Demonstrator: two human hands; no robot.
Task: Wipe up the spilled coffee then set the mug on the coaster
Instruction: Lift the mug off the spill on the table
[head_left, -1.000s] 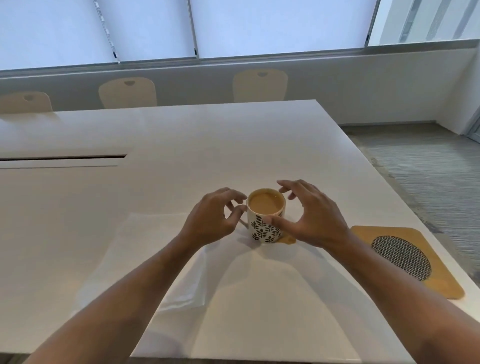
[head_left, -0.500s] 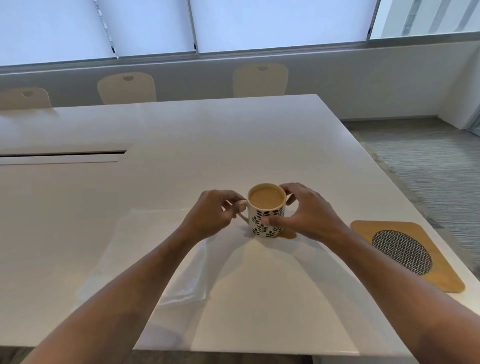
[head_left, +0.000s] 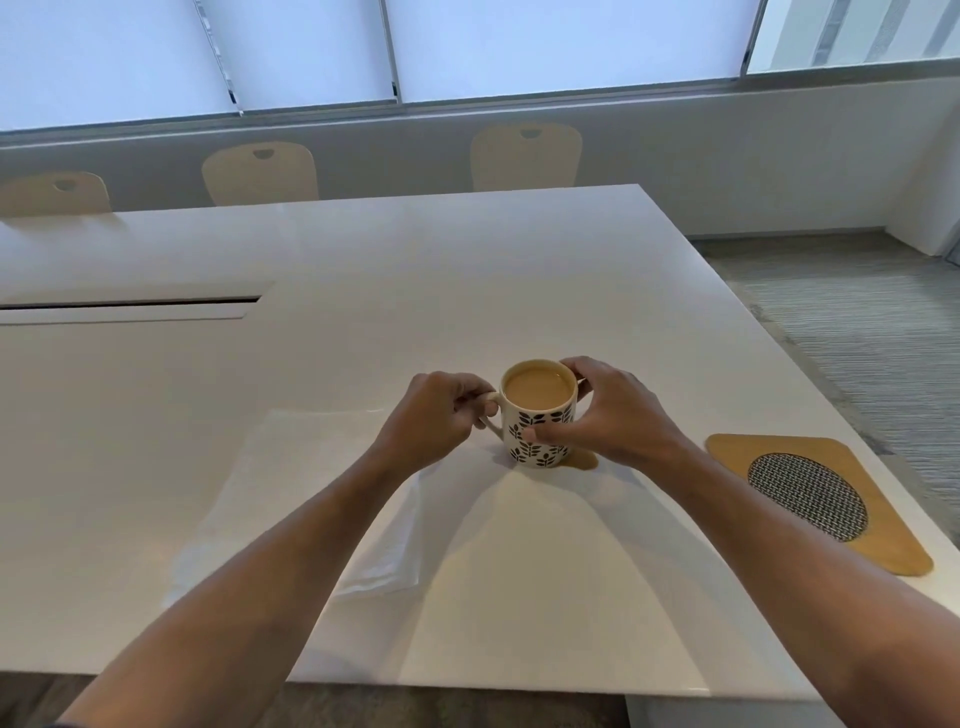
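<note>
While a small tan coffee puddle (head_left: 581, 459) sits on the white table (head_left: 467, 270) at its base, a leaf-patterned mug (head_left: 540, 415) full of milky coffee stands gripped from both sides. The left hand (head_left: 434, 423) is curled tight around the handle; the right hand (head_left: 610, 415) wraps the far side, thumb pressed on the front. A white napkin (head_left: 311, 488) lies flat beneath the left forearm. Well apart to the right rests a wooden coaster (head_left: 815, 499). Whether the mug has left the surface is unclear.
</note>
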